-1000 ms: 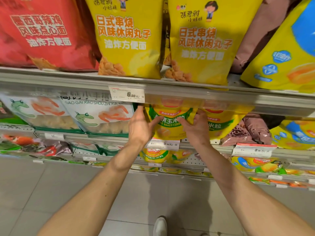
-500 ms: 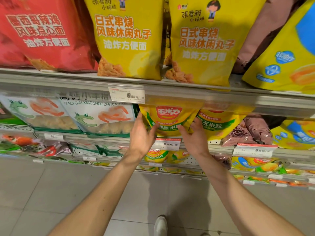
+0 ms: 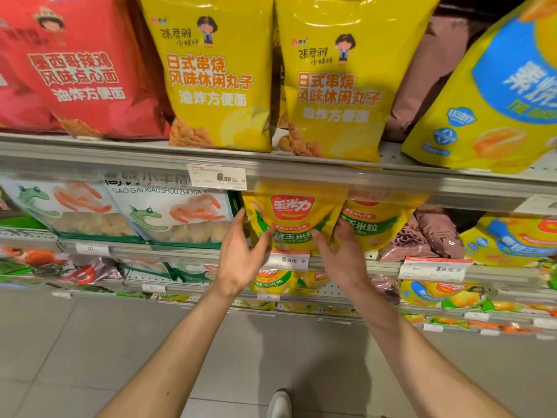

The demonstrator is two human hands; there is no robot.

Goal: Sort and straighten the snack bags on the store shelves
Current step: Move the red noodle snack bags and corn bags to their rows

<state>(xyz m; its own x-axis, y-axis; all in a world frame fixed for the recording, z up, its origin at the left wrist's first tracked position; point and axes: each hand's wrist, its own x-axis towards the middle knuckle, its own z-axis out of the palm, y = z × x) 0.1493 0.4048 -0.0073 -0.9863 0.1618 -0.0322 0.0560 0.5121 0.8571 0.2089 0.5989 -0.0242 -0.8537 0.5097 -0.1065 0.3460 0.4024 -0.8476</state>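
Note:
A yellow corn snack bag (image 3: 291,218) with a red logo stands upright on the second shelf (image 3: 376,268), behind a price tag. My left hand (image 3: 241,254) is at its left edge, fingers fairly straight and the thumb touching the bag's front. My right hand (image 3: 343,254) is at its right edge, thumb on the front and fingers reaching between this bag and a second corn bag (image 3: 376,227) beside it. Neither hand visibly curls round the bag.
White shrimp-snack bags (image 3: 174,215) stand to the left, brown bags (image 3: 428,233) and a yellow-blue bag (image 3: 512,236) to the right. The top shelf (image 3: 120,158) carries large red and yellow bags (image 3: 217,73). Lower shelves hold more snacks. Grey floor tiles and my shoe (image 3: 278,404) lie below.
The corn bag came forward and up from under the upper shelf and now stands straight with its logo showing. Both hands loosened from gripping it and drew slightly back along its sides.

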